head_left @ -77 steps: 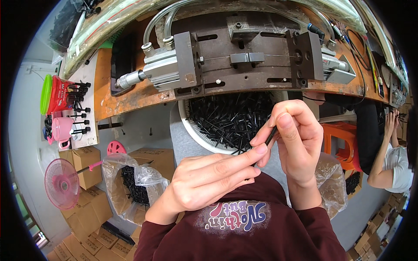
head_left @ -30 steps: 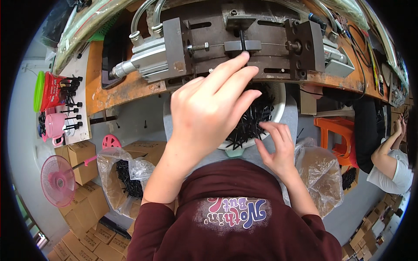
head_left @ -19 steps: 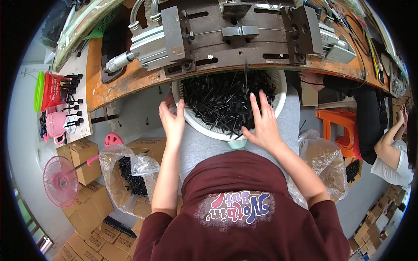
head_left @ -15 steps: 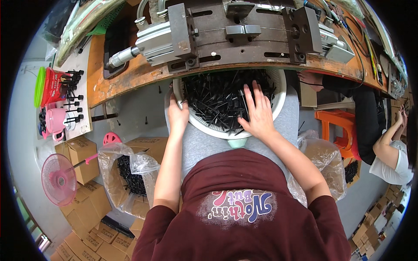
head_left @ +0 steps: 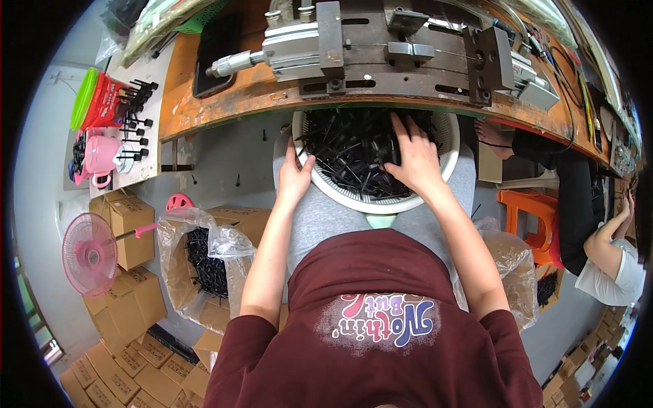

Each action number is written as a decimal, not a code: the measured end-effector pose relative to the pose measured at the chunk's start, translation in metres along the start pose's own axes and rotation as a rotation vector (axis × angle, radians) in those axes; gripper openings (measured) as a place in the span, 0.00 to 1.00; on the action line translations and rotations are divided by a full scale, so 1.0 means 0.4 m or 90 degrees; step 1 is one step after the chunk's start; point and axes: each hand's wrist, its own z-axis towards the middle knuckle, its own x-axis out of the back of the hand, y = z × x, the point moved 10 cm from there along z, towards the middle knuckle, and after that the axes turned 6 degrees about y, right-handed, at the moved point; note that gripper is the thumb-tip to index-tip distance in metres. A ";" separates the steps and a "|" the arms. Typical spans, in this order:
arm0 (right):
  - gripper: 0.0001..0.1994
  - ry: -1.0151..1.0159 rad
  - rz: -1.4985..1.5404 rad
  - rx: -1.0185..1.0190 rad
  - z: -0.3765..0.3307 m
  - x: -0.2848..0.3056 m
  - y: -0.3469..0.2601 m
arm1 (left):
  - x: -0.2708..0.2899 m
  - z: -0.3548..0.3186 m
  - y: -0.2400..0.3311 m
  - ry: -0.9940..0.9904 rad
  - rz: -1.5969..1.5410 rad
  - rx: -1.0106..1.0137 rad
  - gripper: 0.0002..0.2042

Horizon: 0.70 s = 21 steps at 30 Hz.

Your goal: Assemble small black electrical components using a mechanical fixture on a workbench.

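Note:
On my lap rests a round white plastic basket [head_left: 451, 153], filled with a heap of thin black rod-like parts [head_left: 350, 153] with thicker ends. My left hand [head_left: 295, 178] grips the basket's left rim, its thumb by the inner side and its fingers along the outside. Inside the basket, my right hand [head_left: 418, 160] lies over the heap at the right, palm down with fingers apart. Its fingertips touch the parts, and no single part shows clearly held. The bench edge hides the basket's far side.
A metal clamping fixture [head_left: 408, 71] stands on the wooden bench [head_left: 197, 115] ahead. Plastic-lined boxes [head_left: 204, 272] of black parts flank me. At left are a pink fan [head_left: 90, 255] and cartons [head_left: 126, 306]; at right, an orange stool [head_left: 537, 217] and another person [head_left: 612, 265].
My view has shifted, so the bench and basket appear farther right. My right hand has reached farther across the heap, away from me. My left hand stays at the rim.

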 end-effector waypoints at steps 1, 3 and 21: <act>0.52 0.005 0.015 0.008 -0.019 0.018 0.005 | 0.014 -0.012 -0.002 0.045 -0.035 -0.029 0.34; 0.48 0.016 0.043 0.011 -0.056 0.065 0.004 | 0.053 -0.047 -0.001 0.139 -0.103 -0.085 0.34; 0.21 0.041 0.298 0.110 -0.276 0.075 -0.069 | 0.252 -0.572 0.925 -0.376 -0.954 -0.600 0.10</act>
